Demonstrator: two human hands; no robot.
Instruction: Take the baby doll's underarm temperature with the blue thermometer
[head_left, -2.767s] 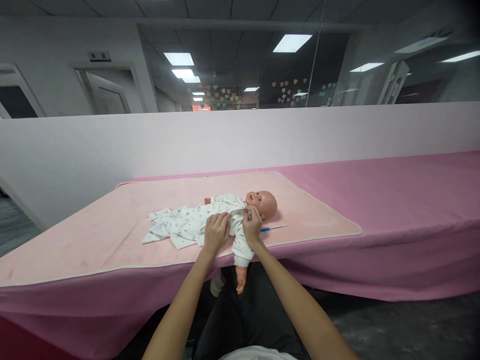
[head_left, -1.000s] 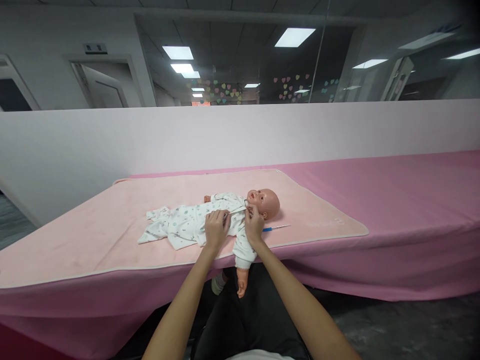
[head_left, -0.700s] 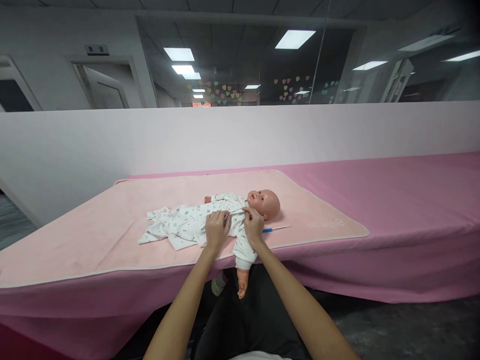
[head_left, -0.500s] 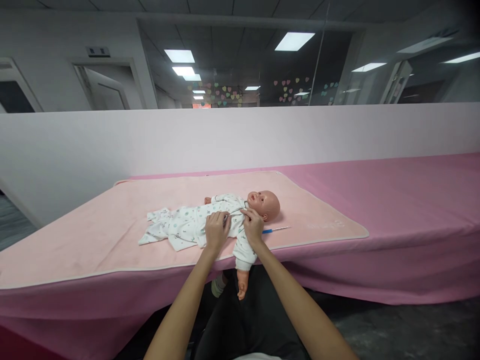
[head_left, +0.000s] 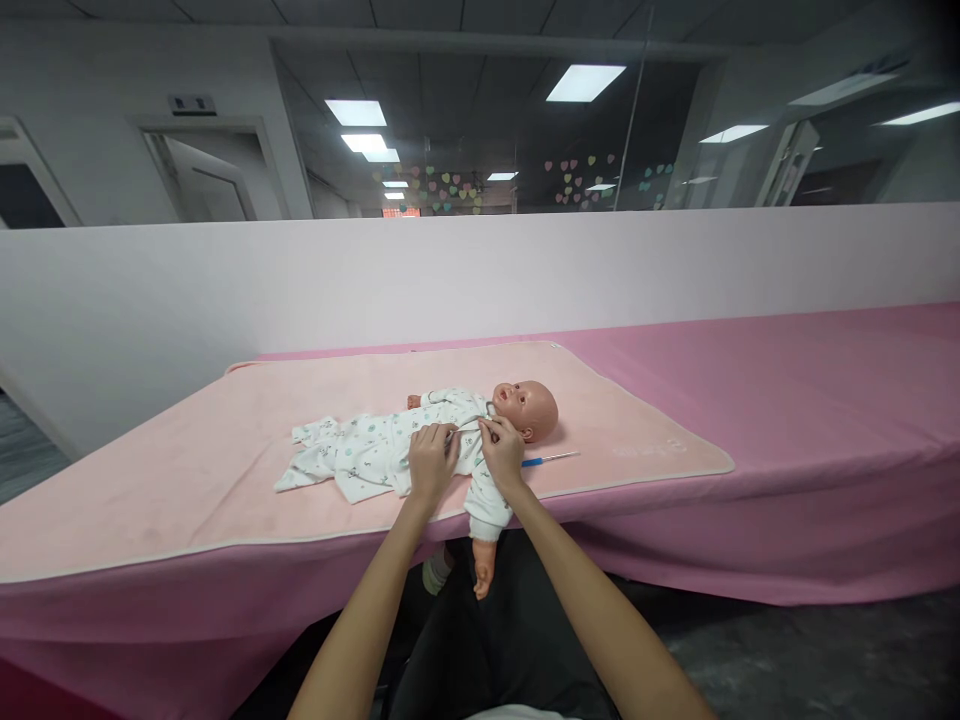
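Observation:
A baby doll (head_left: pixel 534 408) lies on its back, head to the right, one arm hanging over the near edge. It wears a white patterned baby outfit (head_left: pixel 375 440). My left hand (head_left: pixel 432 458) rests on the outfit's chest with its fingers curled on the cloth; what lies under the fingertips is partly hidden. Up by the doll's neck, my right hand (head_left: pixel 502 450) pinches the edge of the outfit near the collar. Just right of that hand, a thin stick with a blue handle (head_left: pixel 534 461) lies on the mat.
A pale pink mat (head_left: pixel 225 450) with a light border covers part of the pink tablecloth (head_left: pixel 825 400). A low white wall (head_left: pixel 480 275) runs along the far side, with glass above it. My legs (head_left: pixel 502 640) are below the near edge.
My right hand's fingers have shifted slightly at the collar. The left hand stays on the chest, and the doll lies as before. The view has moved a little.

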